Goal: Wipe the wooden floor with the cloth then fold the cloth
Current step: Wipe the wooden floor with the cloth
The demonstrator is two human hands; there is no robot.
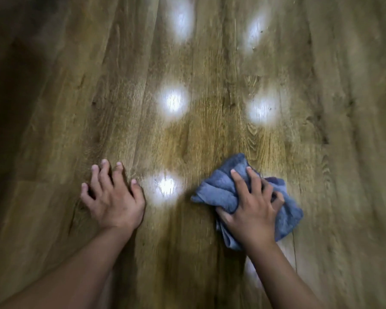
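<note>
Two bare forearms reach in from the near edge, and both hands are down on the wooden floor (210, 134). The left hand (113, 197) rests with its fingers spread and lightly bent on the planks, holding nothing; it looks like a brace. The right hand (252, 206) presses on the blue cloth (223, 190), fingers splayed and curled into its folds so that a bunch of fabric is gripped under the palm.

The cloth lies crumpled on the floor under and around that hand, right of centre and near the person. Its long axis runs diagonally, from the upper-left lobe beyond the fingertips to the lower-right flap by the wrist.

This looks like the wiping step, with folding not yet begun. To do it well, I would flatten the wad so more fabric meets the wood, keep steady downward pressure and stroke along the plank grain.

Farther off, several bright light reflections (173, 101) shine on the boards.
</note>
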